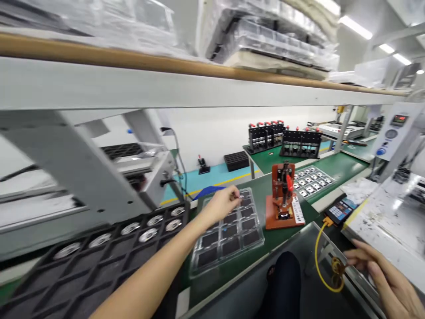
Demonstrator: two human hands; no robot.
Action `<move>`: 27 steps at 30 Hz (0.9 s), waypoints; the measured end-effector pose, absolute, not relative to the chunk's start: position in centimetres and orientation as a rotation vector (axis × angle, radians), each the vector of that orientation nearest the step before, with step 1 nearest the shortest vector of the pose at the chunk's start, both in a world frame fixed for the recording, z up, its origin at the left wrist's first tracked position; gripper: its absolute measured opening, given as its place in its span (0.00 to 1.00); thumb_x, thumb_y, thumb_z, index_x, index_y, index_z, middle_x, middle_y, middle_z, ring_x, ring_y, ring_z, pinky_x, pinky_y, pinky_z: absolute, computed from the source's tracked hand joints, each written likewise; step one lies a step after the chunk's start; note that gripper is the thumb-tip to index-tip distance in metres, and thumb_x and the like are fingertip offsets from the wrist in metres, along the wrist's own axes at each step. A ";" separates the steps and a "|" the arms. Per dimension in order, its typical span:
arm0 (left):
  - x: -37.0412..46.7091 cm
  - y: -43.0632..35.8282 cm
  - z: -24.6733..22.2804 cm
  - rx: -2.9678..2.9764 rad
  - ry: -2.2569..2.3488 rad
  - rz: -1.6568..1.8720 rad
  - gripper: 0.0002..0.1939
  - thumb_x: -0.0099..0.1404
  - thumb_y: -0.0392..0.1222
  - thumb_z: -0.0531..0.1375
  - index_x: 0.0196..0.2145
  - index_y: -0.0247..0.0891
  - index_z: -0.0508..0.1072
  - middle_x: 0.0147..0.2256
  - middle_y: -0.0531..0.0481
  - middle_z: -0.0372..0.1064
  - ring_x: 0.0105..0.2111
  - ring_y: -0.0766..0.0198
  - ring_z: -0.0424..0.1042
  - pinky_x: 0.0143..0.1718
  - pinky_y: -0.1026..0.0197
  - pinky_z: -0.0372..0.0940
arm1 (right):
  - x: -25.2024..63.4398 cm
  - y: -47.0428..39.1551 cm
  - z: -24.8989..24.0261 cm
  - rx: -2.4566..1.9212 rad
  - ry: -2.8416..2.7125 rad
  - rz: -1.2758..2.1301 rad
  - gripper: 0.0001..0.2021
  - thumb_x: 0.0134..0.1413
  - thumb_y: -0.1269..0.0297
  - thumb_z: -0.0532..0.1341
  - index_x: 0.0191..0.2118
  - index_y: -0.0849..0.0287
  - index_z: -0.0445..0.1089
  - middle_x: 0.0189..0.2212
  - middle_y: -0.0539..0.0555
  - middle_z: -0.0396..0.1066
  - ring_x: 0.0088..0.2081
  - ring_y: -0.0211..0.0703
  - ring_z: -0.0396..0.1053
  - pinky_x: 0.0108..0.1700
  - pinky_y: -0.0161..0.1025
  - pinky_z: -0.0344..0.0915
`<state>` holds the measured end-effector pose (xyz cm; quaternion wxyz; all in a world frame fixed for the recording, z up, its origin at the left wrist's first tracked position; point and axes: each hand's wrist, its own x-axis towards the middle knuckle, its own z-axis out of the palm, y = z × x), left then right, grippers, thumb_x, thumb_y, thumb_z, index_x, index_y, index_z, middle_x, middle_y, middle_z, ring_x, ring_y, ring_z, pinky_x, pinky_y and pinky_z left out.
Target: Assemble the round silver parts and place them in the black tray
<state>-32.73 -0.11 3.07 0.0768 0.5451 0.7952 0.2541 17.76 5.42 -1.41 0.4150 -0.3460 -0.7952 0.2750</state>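
so the left hand (224, 204) is reaching over the far side of a clear tray (260, 241), fingers pinched together at the tips on a small part (240, 197) that's too blurry to name. that tray lies on the green tabletop (270, 246), dark squares in its pockets. right hand (381, 274) is off by the coiled yellow cable (320, 254), fingers loosely apart, can't tell if they touch it. as for writing: the white label (298, 209) on the orange fixture (274, 212) has print too small to read, same for the keypad controller (340, 208), and the red display (399, 118) on the white control box (388, 137) is blurred. room-wise, there's a narrow bare green strip between clear tray and fixture, and the tray's near corner comes close to the tabletop's front edge. left of it a black tray (99, 270) with 7 round metal parts (148, 235) crowds in, and a shelf (186, 86) runs across overhead.
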 end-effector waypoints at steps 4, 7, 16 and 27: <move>-20.0 0.9 4.8 2.335 1.574 1.125 0.06 0.70 0.33 0.58 0.39 0.42 0.74 0.40 0.47 0.79 0.41 0.58 0.78 0.44 0.58 0.73 | 14.0 4.2 1.5 -0.788 -1.874 1.026 0.19 0.74 0.49 0.57 0.61 0.50 0.74 0.46 0.58 0.81 0.41 0.49 0.82 0.40 0.41 0.82; -12.8 1.7 5.8 2.834 1.045 1.223 0.08 0.76 0.32 0.55 0.45 0.40 0.74 0.42 0.42 0.79 0.43 0.57 0.79 0.46 0.57 0.75 | 12.5 4.2 3.0 -0.701 -1.840 1.130 0.27 0.63 0.50 0.70 0.64 0.53 0.70 0.47 0.58 0.77 0.41 0.47 0.78 0.40 0.41 0.79; -3.6 5.3 6.6 3.105 0.516 1.242 0.10 0.79 0.32 0.52 0.47 0.36 0.73 0.40 0.41 0.78 0.41 0.55 0.79 0.44 0.54 0.77 | 18.6 3.2 4.1 -0.922 -1.773 0.898 0.18 0.59 0.57 0.73 0.52 0.55 0.76 0.37 0.51 0.73 0.34 0.41 0.71 0.38 0.39 0.72; 7.9 20.9 10.9 2.595 0.795 0.678 0.21 0.72 0.44 0.61 0.60 0.38 0.71 0.62 0.37 0.70 0.65 0.47 0.68 0.68 0.44 0.61 | 31.8 1.2 5.8 -1.431 -1.453 0.428 0.22 0.52 0.50 0.74 0.47 0.57 0.75 0.26 0.47 0.68 0.28 0.43 0.67 0.33 0.40 0.67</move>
